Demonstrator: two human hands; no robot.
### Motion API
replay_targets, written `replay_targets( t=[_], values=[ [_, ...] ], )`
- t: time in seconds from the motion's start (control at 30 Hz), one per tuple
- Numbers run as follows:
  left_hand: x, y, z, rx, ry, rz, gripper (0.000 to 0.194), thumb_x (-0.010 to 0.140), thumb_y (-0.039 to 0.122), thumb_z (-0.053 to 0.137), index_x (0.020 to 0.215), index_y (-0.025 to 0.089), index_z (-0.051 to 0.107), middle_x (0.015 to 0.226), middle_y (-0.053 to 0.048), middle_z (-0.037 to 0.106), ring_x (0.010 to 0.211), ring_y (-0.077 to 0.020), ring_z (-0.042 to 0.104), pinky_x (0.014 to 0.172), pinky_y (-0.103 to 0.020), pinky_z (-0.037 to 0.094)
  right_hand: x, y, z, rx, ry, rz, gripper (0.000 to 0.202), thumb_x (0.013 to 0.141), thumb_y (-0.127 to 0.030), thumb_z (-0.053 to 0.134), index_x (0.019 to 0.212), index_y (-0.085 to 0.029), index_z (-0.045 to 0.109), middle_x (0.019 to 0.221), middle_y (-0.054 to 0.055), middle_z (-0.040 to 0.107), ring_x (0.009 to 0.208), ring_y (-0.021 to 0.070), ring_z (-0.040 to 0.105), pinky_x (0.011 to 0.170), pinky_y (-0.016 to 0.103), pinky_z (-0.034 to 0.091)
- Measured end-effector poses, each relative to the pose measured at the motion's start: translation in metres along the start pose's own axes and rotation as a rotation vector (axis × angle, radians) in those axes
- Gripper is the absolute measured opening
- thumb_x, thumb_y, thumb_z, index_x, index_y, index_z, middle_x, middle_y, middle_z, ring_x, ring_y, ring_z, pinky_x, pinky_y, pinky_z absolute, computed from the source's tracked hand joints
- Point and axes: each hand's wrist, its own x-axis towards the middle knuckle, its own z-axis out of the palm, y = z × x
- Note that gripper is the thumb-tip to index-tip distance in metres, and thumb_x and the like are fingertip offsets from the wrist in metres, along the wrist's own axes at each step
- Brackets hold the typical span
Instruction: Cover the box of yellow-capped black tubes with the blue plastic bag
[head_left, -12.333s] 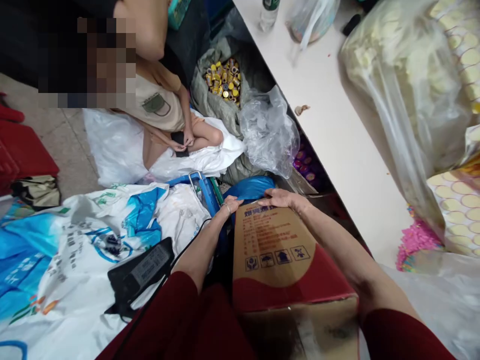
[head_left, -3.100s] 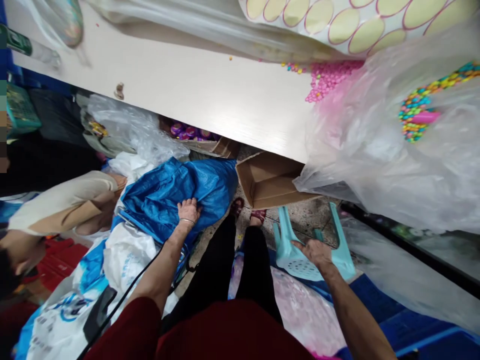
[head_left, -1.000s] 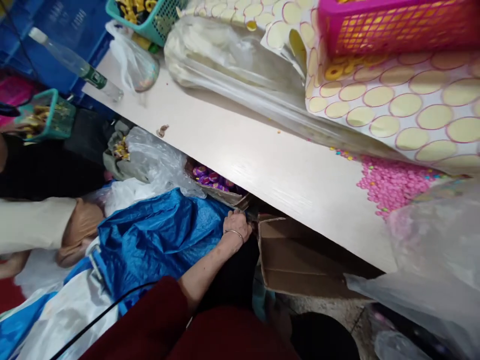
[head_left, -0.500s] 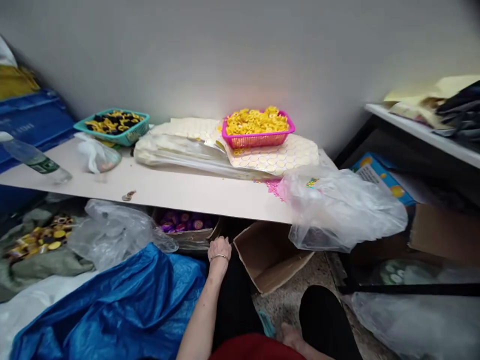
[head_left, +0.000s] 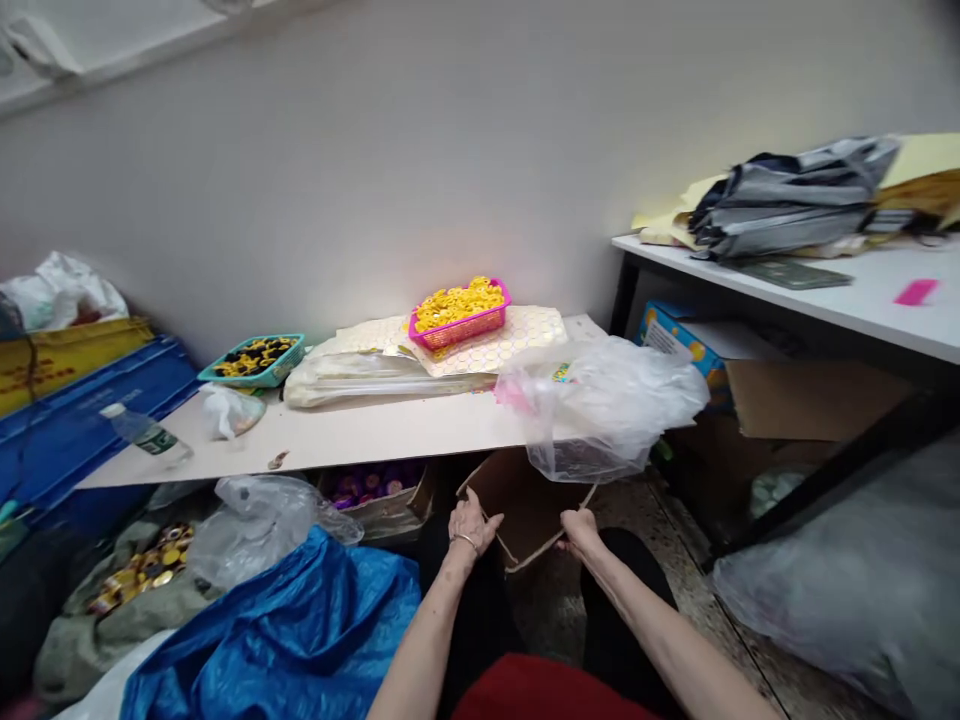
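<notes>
As both forearms stretch forward over the dark-trousered knees, the left hand [head_left: 472, 518] sits on the near left edge of the open cardboard box [head_left: 525, 505], fingers spread, thumb hooked toward the flap, a thin bangle on the wrist. The right hand [head_left: 579, 527] closes its fingers on the box's right edge, just below the hanging plastic. The box lies tipped on the floor, its mouth facing the person, tucked partly under the front lip of the low board table [head_left: 360, 432].

Down at the left, a crumpled blue tarp [head_left: 285, 630] fills the near floor, and beside it a clear plastic bag [head_left: 259, 515] rests against a grey sack of gold caps [head_left: 139, 575]. Just left of the box, under the table, stands another carton of purple pieces [head_left: 371, 487].

Up on the tabletop: a big clear bag [head_left: 607, 400] drooping over the edge above the box, a water bottle [head_left: 146, 437] lying on its side, a small knotted bag [head_left: 229, 412], a teal basket [head_left: 255, 360], and a pink basket [head_left: 459, 315] heaped with yellow rings on sheets of round stickers [head_left: 517, 335]. Blue crates [head_left: 75, 415] line the far left; a white desk [head_left: 840, 295] at the right carries a folded grey cover [head_left: 787, 200].
</notes>
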Motion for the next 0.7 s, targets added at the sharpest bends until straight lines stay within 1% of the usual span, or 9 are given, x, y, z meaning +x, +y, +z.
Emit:
replay_targets(
  t=[0.07, 0.17, 0.27, 0.33, 0.4, 0.47, 0.57, 0.63, 0.7],
  values=[
    [0.000, 0.011, 0.002, -0.059, -0.054, 0.036, 0.086, 0.080, 0.049, 0.052, 0.147, 0.009, 0.015, 0.127, -0.020, 0.054, 0.120, -0.0275, 0.052, 0.098, -0.032, 0.039, 0.000, 0.002, -0.018, 0.016, 0.030, 0.016, 0.019, 0.064, -0.027, 0.059, 0.080, -0.017, 0.055, 0.055, 0.004, 0.051, 0.044, 0.0204, 0.056, 0.034, 0.029, 0.049],
    [0.000, 0.030, 0.004, -0.196, -0.128, 0.123, 0.079, 0.083, 0.040, 0.050, 0.148, 0.016, 0.011, 0.121, -0.013, 0.061, 0.114, -0.0232, 0.057, 0.095, -0.030, 0.042, 0.005, 0.007, -0.048, 0.032, 0.074, 0.063, 0.015, 0.065, -0.022, 0.056, 0.078, -0.015, 0.056, 0.052, 0.004, 0.051, 0.047, 0.0206, 0.058, 0.038, 0.027, 0.050],
    [0.005, 0.055, 0.009, -0.318, -0.185, 0.194, 0.082, 0.083, 0.044, 0.053, 0.148, 0.016, 0.013, 0.126, -0.012, 0.059, 0.117, -0.0233, 0.056, 0.098, -0.032, 0.042, 0.020, 0.005, -0.071, 0.042, 0.113, 0.100, 0.012, 0.068, -0.019, 0.055, 0.078, -0.013, 0.056, 0.052, 0.004, 0.051, 0.049, 0.0187, 0.059, 0.042, 0.024, 0.051],
    [0.011, 0.069, 0.013, -0.355, -0.213, 0.233, 0.086, 0.081, 0.045, 0.057, 0.148, 0.014, 0.014, 0.130, -0.013, 0.056, 0.120, -0.0236, 0.053, 0.101, -0.033, 0.040, 0.035, -0.002, -0.081, 0.045, 0.140, 0.118, 0.012, 0.071, -0.018, 0.055, 0.081, -0.011, 0.056, 0.054, 0.003, 0.051, 0.048, 0.0166, 0.058, 0.042, 0.023, 0.050],
    [0.017, 0.078, 0.017, -0.378, -0.228, 0.247, 0.086, 0.080, 0.044, 0.058, 0.148, 0.012, 0.016, 0.133, -0.015, 0.053, 0.119, -0.0236, 0.053, 0.100, -0.032, 0.042, 0.050, -0.012, -0.086, 0.044, 0.172, 0.131, 0.013, 0.074, -0.018, 0.054, 0.084, -0.010, 0.056, 0.056, 0.002, 0.051, 0.046, 0.0146, 0.056, 0.041, 0.022, 0.049],
    [0.023, 0.079, 0.020, -0.404, -0.249, 0.249, 0.084, 0.080, 0.043, 0.059, 0.147, 0.011, 0.020, 0.134, -0.015, 0.052, 0.116, -0.0230, 0.056, 0.097, -0.031, 0.044, 0.060, -0.024, -0.089, 0.039, 0.210, 0.138, 0.014, 0.079, -0.018, 0.051, 0.088, -0.008, 0.055, 0.058, 0.001, 0.051, 0.045, 0.0128, 0.054, 0.041, 0.022, 0.049],
    [0.032, 0.072, 0.027, -0.360, -0.276, 0.255, 0.080, 0.080, 0.045, 0.059, 0.145, 0.011, 0.026, 0.133, -0.014, 0.053, 0.114, -0.0223, 0.057, 0.097, -0.029, 0.044, 0.064, -0.034, -0.093, 0.028, 0.255, 0.118, 0.017, 0.084, -0.023, 0.050, 0.094, -0.009, 0.053, 0.061, -0.001, 0.051, 0.046, 0.0100, 0.054, 0.042, 0.020, 0.049],
    [0.041, 0.067, 0.036, -0.226, -0.271, 0.258, 0.078, 0.082, 0.048, 0.056, 0.143, 0.007, 0.030, 0.132, -0.016, 0.053, 0.119, -0.0246, 0.054, 0.099, -0.030, 0.042, 0.063, -0.031, -0.102, 0.012, 0.271, 0.083, 0.023, 0.086, -0.032, 0.052, 0.094, -0.011, 0.054, 0.062, -0.002, 0.053, 0.047, 0.0090, 0.055, 0.044, 0.019, 0.049],
    [0.053, 0.065, 0.046, -0.082, -0.312, 0.326, 0.073, 0.082, 0.050, 0.054, 0.138, 0.006, 0.039, 0.134, -0.017, 0.052, 0.124, -0.0262, 0.050, 0.100, -0.030, 0.041, 0.059, -0.020, -0.122, -0.031, 0.281, 0.053, 0.030, 0.084, -0.042, 0.056, 0.088, -0.012, 0.057, 0.059, -0.002, 0.055, 0.046, 0.0093, 0.056, 0.044, 0.019, 0.049]
  ],
)
